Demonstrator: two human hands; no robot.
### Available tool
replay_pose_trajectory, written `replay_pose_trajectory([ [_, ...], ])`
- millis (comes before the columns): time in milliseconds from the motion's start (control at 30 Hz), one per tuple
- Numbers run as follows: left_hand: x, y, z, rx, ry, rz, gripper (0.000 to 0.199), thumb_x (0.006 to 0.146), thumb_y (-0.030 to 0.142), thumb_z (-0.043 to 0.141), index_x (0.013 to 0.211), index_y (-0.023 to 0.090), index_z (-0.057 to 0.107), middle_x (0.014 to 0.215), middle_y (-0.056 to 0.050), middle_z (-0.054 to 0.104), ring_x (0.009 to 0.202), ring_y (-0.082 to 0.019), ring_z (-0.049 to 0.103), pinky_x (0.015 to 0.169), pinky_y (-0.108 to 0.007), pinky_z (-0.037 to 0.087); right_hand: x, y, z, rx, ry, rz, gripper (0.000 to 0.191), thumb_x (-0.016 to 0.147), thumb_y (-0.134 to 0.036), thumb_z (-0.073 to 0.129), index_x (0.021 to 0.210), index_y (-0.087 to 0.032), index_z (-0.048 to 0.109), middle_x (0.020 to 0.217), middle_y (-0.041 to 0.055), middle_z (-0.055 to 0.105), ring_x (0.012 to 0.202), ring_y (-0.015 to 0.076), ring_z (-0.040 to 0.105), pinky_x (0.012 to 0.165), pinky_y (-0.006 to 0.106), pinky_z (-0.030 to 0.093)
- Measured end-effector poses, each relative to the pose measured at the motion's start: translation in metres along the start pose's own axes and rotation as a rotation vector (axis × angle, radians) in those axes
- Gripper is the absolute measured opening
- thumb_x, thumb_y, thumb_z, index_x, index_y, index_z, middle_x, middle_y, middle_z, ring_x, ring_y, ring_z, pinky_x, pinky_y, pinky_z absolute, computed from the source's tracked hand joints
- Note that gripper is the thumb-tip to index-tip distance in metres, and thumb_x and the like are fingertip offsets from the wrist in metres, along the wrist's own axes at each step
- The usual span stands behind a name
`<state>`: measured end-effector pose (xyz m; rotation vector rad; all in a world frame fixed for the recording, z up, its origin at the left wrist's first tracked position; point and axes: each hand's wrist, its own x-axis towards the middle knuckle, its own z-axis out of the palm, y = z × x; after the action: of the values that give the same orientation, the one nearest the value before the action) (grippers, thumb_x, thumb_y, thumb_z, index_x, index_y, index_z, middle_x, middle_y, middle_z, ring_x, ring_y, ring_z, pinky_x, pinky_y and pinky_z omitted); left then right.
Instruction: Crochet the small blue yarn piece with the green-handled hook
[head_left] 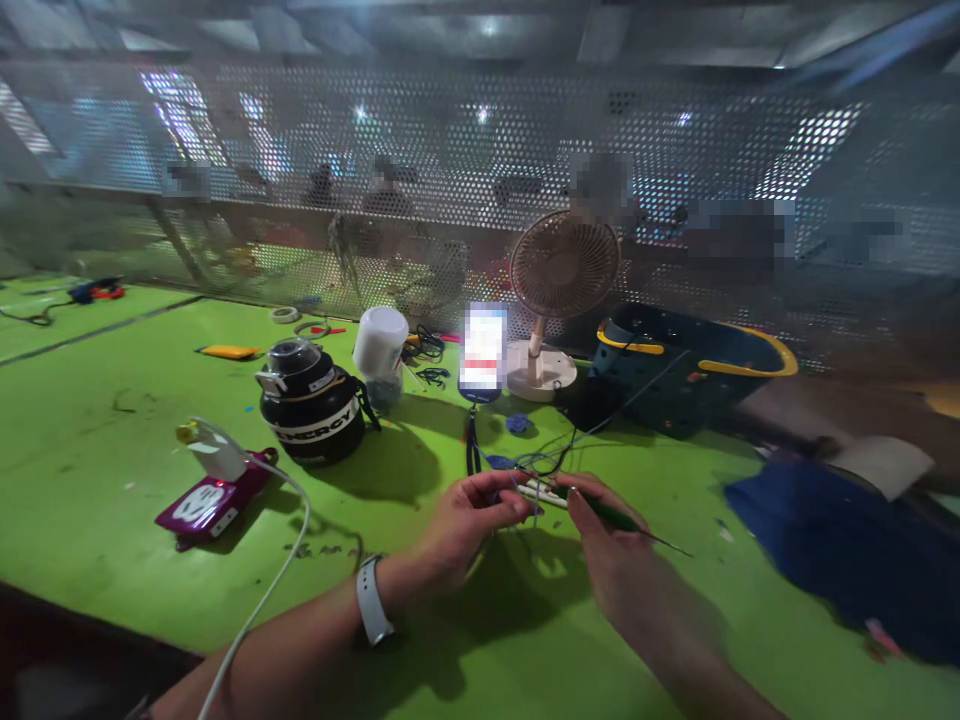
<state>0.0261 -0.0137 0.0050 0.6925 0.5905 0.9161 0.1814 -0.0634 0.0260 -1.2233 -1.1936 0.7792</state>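
My right hand [619,570] grips a crochet hook [619,517] with a green handle, its thin metal tip pointing right. Close beside it, my left hand [469,520] pinches blue yarn [537,500] between thumb and fingers; a pale strip [544,492] shows between the two hands. What exactly sits under the left fingertips is hidden. Loops of the yarn lie on the table just beyond the hands, near a small blue yarn piece [517,424]. A strand runs up toward the dark basket [660,385].
On the green table [375,640] stand a lit phone [484,350], a fan [540,370], a black jug [311,415] and a white container [380,340]. A purple power strip [217,505] with a white cable [289,555] lies left; dark blue cloth [832,550] lies right. Perforated metal [427,130] rises behind.
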Motion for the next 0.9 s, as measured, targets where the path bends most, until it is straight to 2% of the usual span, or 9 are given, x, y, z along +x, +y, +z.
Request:
replay_pose_trajectory([
  [167,0.0,0.001,-0.001,0.013,-0.023,0.028,0.035,0.059,0.018,0.089,0.091,0.014,0.077,0.067,0.0,0.068,0.068,-0.011,0.062,0.078,-0.026,0.047,0.001,-0.001,-0.001,0.003,-0.009,-0.007,0.022,0.081,-0.045,0.066,0.085,-0.026,0.077,0.091,0.0065,0.075,0.09,0.027,0.07,0.077,0.039,0.058],
  [367,-0.003,0.003,-0.002,0.044,-0.075,0.079,0.036,0.068,0.026,0.084,0.102,0.017,0.075,0.096,-0.007,0.075,0.09,-0.015,0.065,0.084,-0.025,0.045,0.0,-0.001,0.002,0.012,-0.032,-0.027,0.022,0.082,-0.047,0.065,0.084,-0.029,0.077,0.091,0.0072,0.075,0.091,0.027,0.071,0.08,0.04,0.059],
  [567,0.001,-0.001,-0.003,0.064,0.056,0.115,0.036,0.063,0.021,0.087,0.097,0.017,0.077,0.087,-0.005,0.076,0.082,-0.014,0.066,0.081,-0.027,0.047,-0.001,-0.01,0.0,-0.047,-0.097,0.02,0.03,0.081,-0.051,0.066,0.088,-0.025,0.079,0.096,0.0084,0.074,0.094,0.0253,0.07,0.086,0.038,0.058],
  [667,0.001,0.001,-0.003,0.054,0.053,0.129,0.039,0.063,0.022,0.087,0.1,0.017,0.077,0.084,-0.004,0.075,0.08,-0.013,0.066,0.081,-0.026,0.047,-0.002,-0.007,-0.002,-0.061,-0.113,0.029,0.027,0.083,-0.048,0.067,0.09,-0.025,0.079,0.098,0.0079,0.074,0.096,0.0243,0.069,0.087,0.036,0.058],
  [800,0.0,0.002,-0.004,0.075,0.047,0.148,0.045,0.068,0.026,0.085,0.111,0.021,0.073,0.085,-0.004,0.074,0.079,-0.014,0.065,0.081,-0.028,0.047,-0.002,-0.003,-0.002,-0.008,-0.057,-0.014,0.022,0.084,-0.044,0.066,0.091,-0.026,0.078,0.097,0.0063,0.075,0.094,0.0239,0.07,0.084,0.037,0.058],
  [900,-0.001,0.002,-0.004,0.1,0.048,0.148,0.042,0.069,0.025,0.084,0.109,0.02,0.074,0.088,-0.004,0.075,0.081,-0.013,0.064,0.083,-0.027,0.046,-0.003,-0.002,-0.001,-0.009,-0.059,-0.022,0.019,0.084,-0.041,0.067,0.09,-0.026,0.078,0.097,0.0063,0.075,0.093,0.0238,0.07,0.082,0.036,0.058],
])
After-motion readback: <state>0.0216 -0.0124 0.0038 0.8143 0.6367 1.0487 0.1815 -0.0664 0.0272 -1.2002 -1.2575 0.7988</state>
